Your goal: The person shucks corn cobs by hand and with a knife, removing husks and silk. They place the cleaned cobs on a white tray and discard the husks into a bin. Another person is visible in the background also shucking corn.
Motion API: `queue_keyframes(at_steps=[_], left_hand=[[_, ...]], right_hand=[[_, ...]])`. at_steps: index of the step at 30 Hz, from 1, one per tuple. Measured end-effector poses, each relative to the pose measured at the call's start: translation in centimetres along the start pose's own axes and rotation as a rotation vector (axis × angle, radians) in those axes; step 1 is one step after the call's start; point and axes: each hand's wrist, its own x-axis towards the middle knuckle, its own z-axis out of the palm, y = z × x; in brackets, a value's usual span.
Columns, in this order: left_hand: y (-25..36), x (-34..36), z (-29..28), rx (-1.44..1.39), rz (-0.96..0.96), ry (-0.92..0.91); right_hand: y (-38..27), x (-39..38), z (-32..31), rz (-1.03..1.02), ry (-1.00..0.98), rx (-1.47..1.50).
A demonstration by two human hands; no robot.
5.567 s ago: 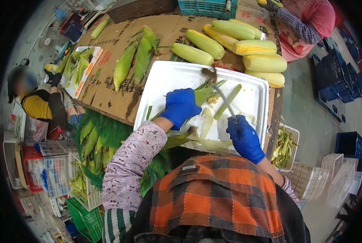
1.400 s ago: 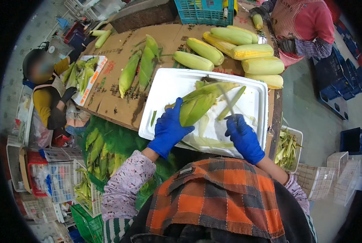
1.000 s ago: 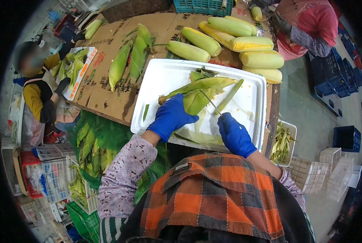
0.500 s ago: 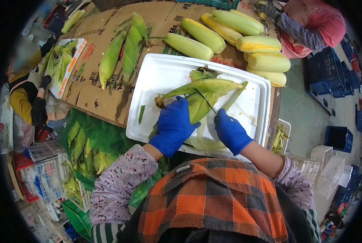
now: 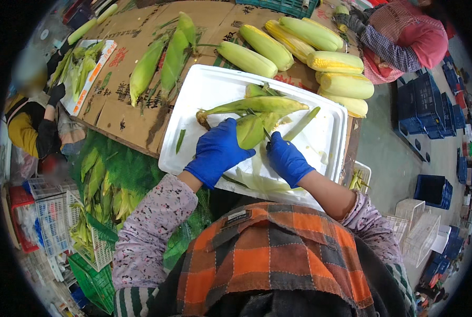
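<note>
White tray (image 5: 207, 91): left hand (image 5: 219, 153), thumb spread, grips corn (image 5: 250, 132); right hand (image 5: 287, 160) clenches knife (image 5: 267, 134).

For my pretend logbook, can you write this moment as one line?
left hand: on green husk | right hand: holding knife, blade at husk | place: white tray | beyond: corn ears

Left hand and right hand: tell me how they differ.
The left hand rests against green corn husk, while the right hand grips a knife. The left hand's thumb juts out sideways; the right hand is curled closed. Both are gloved in blue, over the white tray.
</note>
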Motion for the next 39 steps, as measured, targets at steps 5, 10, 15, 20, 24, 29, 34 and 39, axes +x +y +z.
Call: queue_keyframes(at_steps=[5, 10, 15, 20, 24, 29, 34, 39], left_hand=[[-0.6, -0.3, 0.0, -0.013, 0.019, -0.028], [-0.6, 1.4, -0.9, -0.217, 0.075, -0.143], [-3.3, 2.3, -0.4, -0.453, 0.117, -0.221], [1.8, -0.9, -0.4, 0.342, 0.127, 0.390], [1.5, 0.6, 1.0, 0.354, -0.006, 0.153], [-1.4, 2.5, -1.0, 0.024, 0.072, 0.053], [-1.0, 2.9, -1.5, -0.048, 0.057, -0.021], [-0.8, 2.3, -1.4, 0.022, 0.018, -0.008]], right_hand=[[-0.7, -1.3, -3.3, -0.211, -0.133, -0.015], [0.5, -0.4, 1.4, -0.066, 0.114, 0.073], [-0.5, 0.2, -0.5, -0.137, 0.037, -0.005], [0.8, 1.7, 0.1, -0.287, 0.139, -0.094], [-1.7, 0.8, -1.7, -0.198, 0.092, -0.035], [-2.5, -0.9, -3.2, -0.110, -0.070, -0.003], [0.0, 0.1, 0.4, -0.124, -0.027, 0.011], [1.9, 1.6, 2.2, -0.341, 0.054, -0.260]])
